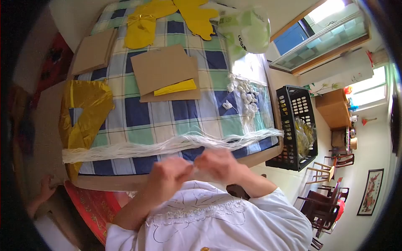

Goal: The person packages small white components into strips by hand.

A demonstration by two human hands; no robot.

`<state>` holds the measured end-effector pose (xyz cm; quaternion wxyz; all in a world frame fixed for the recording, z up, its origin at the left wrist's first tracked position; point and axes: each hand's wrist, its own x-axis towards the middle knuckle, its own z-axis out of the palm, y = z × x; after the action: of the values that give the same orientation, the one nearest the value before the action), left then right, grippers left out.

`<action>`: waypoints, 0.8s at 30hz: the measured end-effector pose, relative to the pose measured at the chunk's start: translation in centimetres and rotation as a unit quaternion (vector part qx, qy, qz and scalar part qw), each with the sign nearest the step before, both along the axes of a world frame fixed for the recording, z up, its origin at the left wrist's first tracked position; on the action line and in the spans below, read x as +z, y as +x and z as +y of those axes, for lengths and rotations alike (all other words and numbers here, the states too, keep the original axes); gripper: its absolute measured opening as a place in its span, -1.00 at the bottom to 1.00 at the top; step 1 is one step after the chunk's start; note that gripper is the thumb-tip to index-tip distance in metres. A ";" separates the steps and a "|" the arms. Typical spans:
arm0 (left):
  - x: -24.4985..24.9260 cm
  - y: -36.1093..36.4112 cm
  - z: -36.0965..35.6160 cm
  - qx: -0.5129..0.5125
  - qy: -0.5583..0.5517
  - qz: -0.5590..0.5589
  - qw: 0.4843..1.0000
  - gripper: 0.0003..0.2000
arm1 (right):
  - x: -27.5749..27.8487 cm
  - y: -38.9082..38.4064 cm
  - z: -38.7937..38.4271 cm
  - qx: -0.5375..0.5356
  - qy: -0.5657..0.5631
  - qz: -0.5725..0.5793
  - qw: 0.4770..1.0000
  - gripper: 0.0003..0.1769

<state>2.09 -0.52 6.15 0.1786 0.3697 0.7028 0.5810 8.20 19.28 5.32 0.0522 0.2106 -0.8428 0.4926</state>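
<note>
My left hand (169,172) and my right hand (217,163) are close together in front of my chest, at the near edge of the bed. Both are closed, with fingers pinched and slightly blurred by motion. Something small and pale may be between them, but I cannot make it out. Just beyond my hands, a long bundle of white strings (167,144) stretches across the checked bed cover (167,121). Small white thread bundles (247,98) lie in a heap toward the right side, and a single small one (227,104) sits apart from it.
Cardboard sheets (161,69) with a yellow piece (175,87) lie mid-bed. Gold foil (90,111) drapes over the left edge; yellow cut-outs (140,31) and a plastic bag (247,31) are at the back. A black crate (293,161) stands right. Another person's hand (46,188) shows left.
</note>
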 end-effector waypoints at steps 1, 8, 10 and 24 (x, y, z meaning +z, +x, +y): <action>0.6 0.1 -0.1 -0.050 -0.007 0.014 0.999 -0.76 | 1.0 -0.5 0.3 -0.035 0.045 0.026 0.998 -0.79; -0.3 -0.8 -0.2 -0.019 -0.022 0.025 0.999 -0.82 | 0.2 -0.8 -0.2 -0.030 0.037 0.018 0.999 -0.72; 1.0 -0.2 -0.2 -0.061 0.065 -0.118 0.989 -0.87 | 0.3 -0.9 0.0 -0.058 0.053 -0.041 0.996 -0.69; -1.3 -0.9 1.2 0.066 -0.036 0.101 0.992 -0.84 | -0.7 0.1 -0.3 -0.090 -0.010 -0.042 0.995 -0.75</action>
<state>1.23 0.66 4.85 0.0814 0.3730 0.7606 0.5251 8.26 19.00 4.60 0.0634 0.1125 -0.8547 0.5029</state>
